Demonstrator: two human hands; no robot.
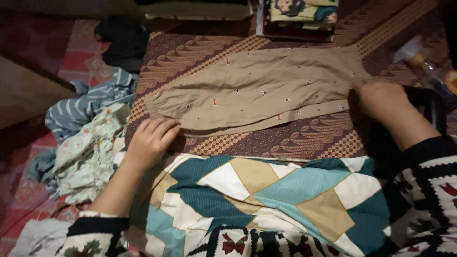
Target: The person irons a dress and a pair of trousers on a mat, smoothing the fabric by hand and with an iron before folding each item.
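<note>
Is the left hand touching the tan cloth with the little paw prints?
Touching. The head view shows the left hand with its fingertips resting on the lower left edge of the tan cloth.

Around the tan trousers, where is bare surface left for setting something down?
Free: the patterned mat strip between the tan trousers and the patchwork cloth, and the band above the trousers, below the folded stack. Crowded: the clothes heap beside the left hand, and the bottle and dark object by the right hand.
</note>
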